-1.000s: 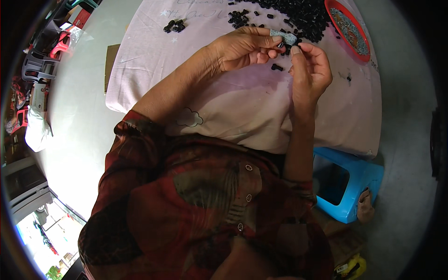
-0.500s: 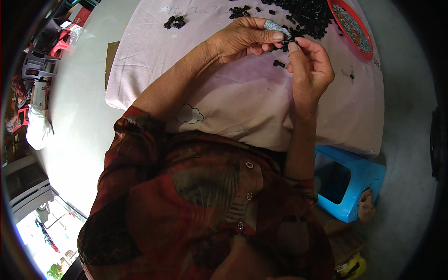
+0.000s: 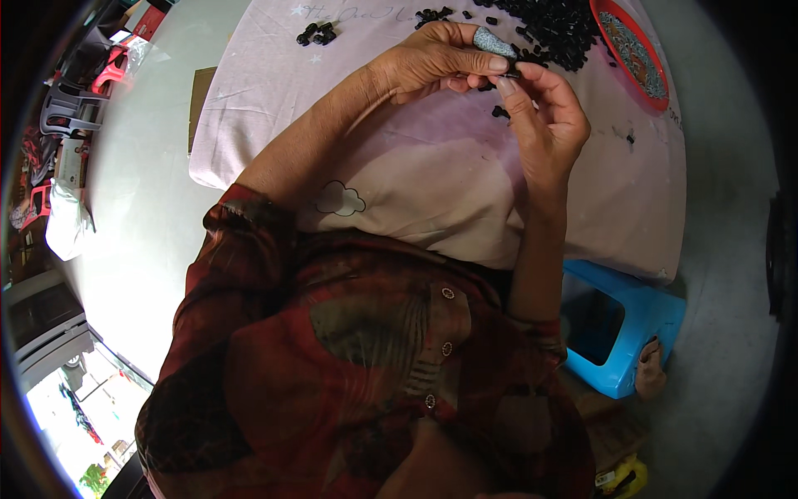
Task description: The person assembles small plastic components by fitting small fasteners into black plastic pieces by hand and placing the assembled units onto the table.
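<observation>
- A table draped in pale pink printed cloth fills the upper middle, with a cloud outline on its near part.
- The person wears a dark red, black and brown patterned shirt with round ornate buttons down the front.
- A bright blue plastic stool with a large opening in its side stands by the table's near right corner.
- A dense heap of short, shiny black pieces spreads over the far part of the cloth.
- A red oval tray sits right of the heap, holding many small grey pieces.
- The left hand, over the cloth near the heap, is pinching a small black piece between thumb and fingers.
- The right hand meets it from the other side, thumb and index finger closed on the same piece.
- A small cluster of black pieces lies apart, on the far left of the cloth.
- A grey speckled finger cover wraps the left index finger.
- The small black piece is between both hands' fingertips, partly hidden by them.
</observation>
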The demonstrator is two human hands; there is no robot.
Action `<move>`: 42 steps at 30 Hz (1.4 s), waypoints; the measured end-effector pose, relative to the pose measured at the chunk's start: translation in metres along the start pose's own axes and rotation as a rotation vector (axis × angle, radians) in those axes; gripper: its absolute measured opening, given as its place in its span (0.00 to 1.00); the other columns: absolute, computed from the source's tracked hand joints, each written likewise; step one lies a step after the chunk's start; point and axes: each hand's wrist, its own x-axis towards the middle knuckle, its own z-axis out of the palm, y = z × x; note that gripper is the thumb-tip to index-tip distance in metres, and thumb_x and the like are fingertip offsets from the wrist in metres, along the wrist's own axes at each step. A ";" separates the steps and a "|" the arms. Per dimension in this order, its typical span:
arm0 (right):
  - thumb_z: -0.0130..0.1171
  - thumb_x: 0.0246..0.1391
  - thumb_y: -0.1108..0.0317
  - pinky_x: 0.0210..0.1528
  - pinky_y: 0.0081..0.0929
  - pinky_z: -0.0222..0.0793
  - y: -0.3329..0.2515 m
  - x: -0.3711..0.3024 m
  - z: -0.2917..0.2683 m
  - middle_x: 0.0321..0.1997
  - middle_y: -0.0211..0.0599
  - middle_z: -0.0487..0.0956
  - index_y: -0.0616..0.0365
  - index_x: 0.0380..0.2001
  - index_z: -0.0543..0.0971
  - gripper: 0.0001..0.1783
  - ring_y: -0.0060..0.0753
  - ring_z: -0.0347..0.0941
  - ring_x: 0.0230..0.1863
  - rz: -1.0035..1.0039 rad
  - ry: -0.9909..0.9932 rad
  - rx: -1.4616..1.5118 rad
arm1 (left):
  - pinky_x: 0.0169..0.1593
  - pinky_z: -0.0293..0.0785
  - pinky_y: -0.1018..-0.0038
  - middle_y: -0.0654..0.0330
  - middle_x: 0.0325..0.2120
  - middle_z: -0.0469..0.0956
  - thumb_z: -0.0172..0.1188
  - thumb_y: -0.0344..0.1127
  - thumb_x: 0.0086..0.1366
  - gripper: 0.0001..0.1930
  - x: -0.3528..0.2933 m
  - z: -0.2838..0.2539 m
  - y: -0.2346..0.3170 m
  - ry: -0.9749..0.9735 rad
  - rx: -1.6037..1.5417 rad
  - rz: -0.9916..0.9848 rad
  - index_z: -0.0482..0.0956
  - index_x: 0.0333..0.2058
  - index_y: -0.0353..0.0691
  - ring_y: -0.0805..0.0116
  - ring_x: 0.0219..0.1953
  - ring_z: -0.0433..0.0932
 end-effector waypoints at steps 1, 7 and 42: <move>0.67 0.55 0.79 0.35 0.13 0.70 0.000 0.000 0.003 0.36 0.31 0.80 0.68 0.41 0.81 0.11 0.14 0.73 0.34 -0.031 -0.012 0.012 | 0.26 0.66 0.88 0.70 0.26 0.79 0.68 0.35 0.63 0.08 0.000 -0.001 0.000 -0.020 -0.011 -0.001 0.82 0.39 0.40 0.85 0.25 0.72; 0.68 0.54 0.77 0.34 0.15 0.70 0.007 0.000 -0.002 0.34 0.27 0.80 0.64 0.40 0.83 0.10 0.14 0.72 0.32 -0.151 -0.035 -0.227 | 0.26 0.65 0.87 0.67 0.25 0.80 0.68 0.47 0.64 0.16 0.000 -0.004 0.000 -0.026 0.099 -0.053 0.82 0.38 0.38 0.83 0.24 0.73; 0.69 0.36 0.75 0.29 0.23 0.72 0.008 0.008 -0.009 0.32 0.33 0.79 0.59 0.35 0.82 0.17 0.25 0.74 0.28 -0.309 -0.141 -0.494 | 0.27 0.61 0.85 0.70 0.22 0.75 0.57 0.47 0.71 0.17 -0.018 0.021 -0.013 0.021 0.290 -0.024 0.84 0.39 0.37 0.84 0.24 0.67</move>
